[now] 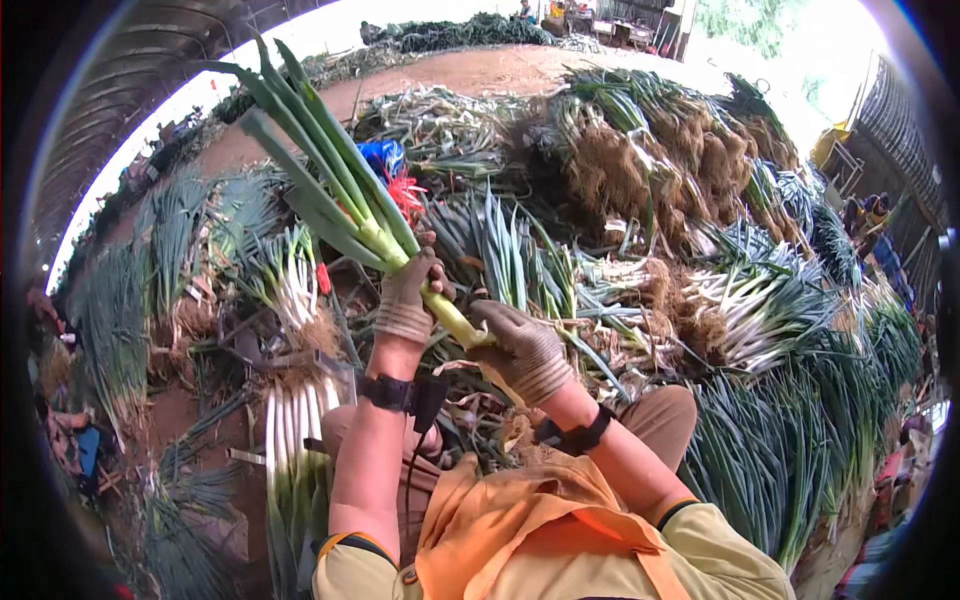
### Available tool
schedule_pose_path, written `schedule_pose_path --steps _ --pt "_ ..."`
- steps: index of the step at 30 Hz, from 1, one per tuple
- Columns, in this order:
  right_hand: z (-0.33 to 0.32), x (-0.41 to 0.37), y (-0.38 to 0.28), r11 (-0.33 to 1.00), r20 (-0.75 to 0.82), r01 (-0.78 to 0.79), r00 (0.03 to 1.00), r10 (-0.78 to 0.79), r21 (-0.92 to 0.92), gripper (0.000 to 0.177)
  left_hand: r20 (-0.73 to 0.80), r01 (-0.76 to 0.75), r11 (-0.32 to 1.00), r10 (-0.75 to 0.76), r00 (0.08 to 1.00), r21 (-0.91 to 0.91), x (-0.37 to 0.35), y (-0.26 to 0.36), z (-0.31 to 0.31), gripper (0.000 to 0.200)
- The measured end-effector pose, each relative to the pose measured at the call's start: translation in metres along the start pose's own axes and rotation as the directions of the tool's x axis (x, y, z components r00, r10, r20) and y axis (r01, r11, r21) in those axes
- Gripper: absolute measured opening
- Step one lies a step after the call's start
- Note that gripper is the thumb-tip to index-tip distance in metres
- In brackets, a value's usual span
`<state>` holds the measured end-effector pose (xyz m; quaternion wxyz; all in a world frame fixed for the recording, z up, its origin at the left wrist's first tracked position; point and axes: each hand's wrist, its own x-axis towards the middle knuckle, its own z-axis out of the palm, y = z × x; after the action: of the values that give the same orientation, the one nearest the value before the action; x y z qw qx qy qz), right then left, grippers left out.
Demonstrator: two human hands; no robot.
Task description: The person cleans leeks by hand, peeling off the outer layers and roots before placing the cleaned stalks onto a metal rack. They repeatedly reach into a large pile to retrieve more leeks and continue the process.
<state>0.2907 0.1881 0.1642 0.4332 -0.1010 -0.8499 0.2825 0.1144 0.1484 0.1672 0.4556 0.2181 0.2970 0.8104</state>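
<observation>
- L hand [408,295], gloved: fingers curled tight round leek [365,215] at mid stalk
- R hand [522,350], gloved: fingers closed on the pale lower end, just below L fingers
- Leek tilted, green leaves fan up & left past L fingertips
- Rooted leek heap [640,170] well beyond fingers; white stalk bundle [290,440] below L wrist

Trimmed white scallion stalks [292,440] lie below the left hand [408,295]. Root-matted green scallion heaps [625,175] rise beyond the right hand [525,350].
</observation>
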Motion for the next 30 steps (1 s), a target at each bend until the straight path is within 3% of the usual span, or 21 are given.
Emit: schedule_pose_path --steps 2,3,5,6,8,9,10,11,14,15,16,17,19,22,24,25,26,27,28,29,30 --pt "0.004 0.015 0.005 0.943 -0.037 0.212 0.977 -0.209 0.258 0.022 -0.035 -0.069 0.996 0.071 0.997 0.062 0.013 0.006 0.012 0.028" --pt "0.007 0.002 0.002 0.842 0.178 -0.181 0.979 0.103 0.509 0.022 -0.066 -0.074 0.995 0.078 0.995 0.072 0.021 0.014 0.014 0.028" --pt "0.001 -0.025 0.014 0.999 0.392 -0.034 0.92 0.015 0.041 0.023 -0.155 -0.057 0.985 0.083 0.984 0.166 0.034 0.043 0.016 0.027" --pt "0.018 -0.074 0.049 0.941 0.565 -0.334 0.767 0.303 -0.051 0.028 -0.126 -0.099 0.971 0.129 0.984 0.218 0.045 0.06 0.007 0.026" --pt "0.049 -0.17 0.117 0.581 0.658 -0.598 0.116 0.744 -0.551 0.038 -0.096 -0.15 0.941 0.186 0.978 0.303 0.055 0.09 -0.001 0.025" --pt "0.068 -0.271 0.19 0.743 0.722 -0.577 0.347 0.599 -0.339 0.041 -0.186 -0.114 0.952 0.172 0.967 0.285 0.061 0.098 0.002 0.022" --pt "0.093 -0.338 0.247 0.931 0.833 -0.082 0.423 0.356 -0.356 0.035 -0.171 -0.112 0.95 0.167 0.971 0.293 0.065 0.107 0.005 0.022" --pt "0.074 -0.316 0.251 0.86 0.867 -0.133 0.015 0.498 -0.492 0.035 -0.157 -0.101 0.949 0.153 0.976 0.3 0.067 0.112 0.006 0.022" --pt "0.039 -0.133 0.188 0.86 0.812 -0.023 0.317 0.49 -0.509 0.028 -0.051 -0.048 0.969 0.062 0.997 0.242 0.064 0.103 0.008 0.026" --pt "0.018 -0.064 0.135 0.729 0.602 -0.583 0.453 0.658 -0.358 0.028 0.024 -0.02 0.98 0.015 1.0 0.2 0.066 0.099 0.009 0.03" --pt "0.032 -0.035 0.139 0.826 0.504 -0.541 0.764 0.403 0.16 0.041 0.127 0.018 0.986 -0.039 0.991 0.165 0.076 0.093 0.001 0.031" --pt "0.035 0.004 0.124 0.602 0.453 -0.511 0.852 0.263 0.613 0.048 0.151 0.021 0.988 -0.045 0.987 0.155 0.072 0.085 0.008 0.032" --pt "0.026 0.052 0.065 0.203 0.525 -0.554 0.832 0.181 0.808 0.036 0.164 0.103 0.994 -0.108 0.981 0.04 0.072 0.071 0.012 0.033" --pt "0.032 0.03 0.071 0.648 0.526 -0.365 0.848 -0.065 0.668 0.033 0.151 0.142 0.99 -0.138 0.979 -0.017 0.078 0.078 0.005 0.034" --pt "0.008 -0.029 0.069 0.729 0.678 -0.497 0.732 0.063 0.47 0.028 0.081 0.098 0.995 -0.1 0.992 0.021 0.086 0.098 -0.012 0.032" --pt "0.011 -0.079 0.089 0.864 0.296 0.156 0.898 -0.326 0.478 0.023 0.049 0.082 0.996 -0.084 0.995 0.035 0.091 0.11 -0.026 0.03" --pt "-0.019 -0.104 0.062 0.761 0.576 -0.479 0.799 0.172 0.438 0.018 -0.093 0.04 0.999 -0.04 0.995 -0.001 0.095 0.122 -0.034 0.03" --pt "-0.038 -0.156 0.088 0.837 0.862 -0.533 0.362 0.354 -0.12 0.017 -0.19 0.061 0.996 -0.047 0.981 0.067 0.098 0.133 -0.039 0.023" --pt "-0.049 -0.21 0.105 0.902 0.88 -0.388 0.342 0.329 -0.187 0.019 -0.208 -0.001 0.99 0.031 0.978 0.144 0.101 0.14 -0.051 0.021" --pt "-0.068 -0.229 0.089 0.779 0.868 -0.45 0.018 0.496 -0.436 0.025 -0.211 -0.051 0.974 0.099 0.972 0.222 0.107 0.146 -0.065 0.019" --pt "-0.076 -0.244 0.092 0.67 0.872 -0.61 -0.075 0.483 -0.424 0.023 -0.255 -0.02 0.984 0.065 0.965 0.177 0.117 0.158 -0.082 0.02"
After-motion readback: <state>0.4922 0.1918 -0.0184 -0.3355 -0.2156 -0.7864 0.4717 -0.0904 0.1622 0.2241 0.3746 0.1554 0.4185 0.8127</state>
